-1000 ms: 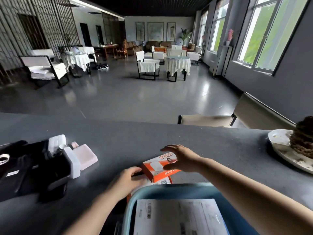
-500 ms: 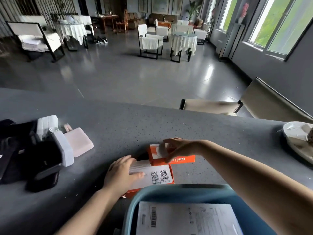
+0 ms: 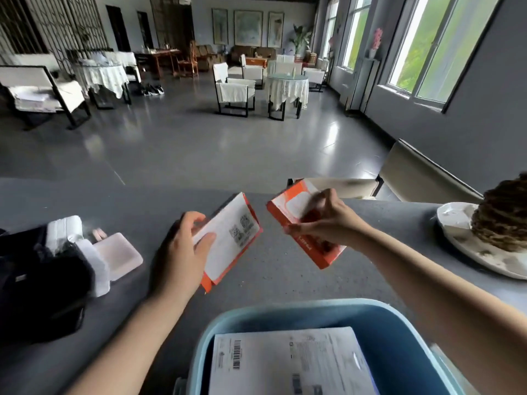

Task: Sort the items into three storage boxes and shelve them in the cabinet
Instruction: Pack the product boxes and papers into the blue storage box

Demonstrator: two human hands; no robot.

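My left hand (image 3: 182, 252) grips an orange box with a white QR-code label (image 3: 231, 238), held tilted above the grey counter (image 3: 271, 275). My right hand (image 3: 328, 220) pinches a second orange box (image 3: 293, 206), also lifted and tilted, just right of the first. The two boxes are apart. Below them, at the near edge, stands a blue storage box (image 3: 393, 337) with a white printed sheet (image 3: 291, 363) lying inside.
At the left of the counter lie a black bag (image 3: 42, 280), white packs (image 3: 65, 229) and a pale pink case (image 3: 119, 255). A white plate with a brown pile (image 3: 456, 223) sits at the right. Beyond the counter are chairs and cloth-covered tables.
Both orange boxes have been lifted off the counter, one in each hand, and drawn apart. Before, they lay on the counter next to each other under my hands.
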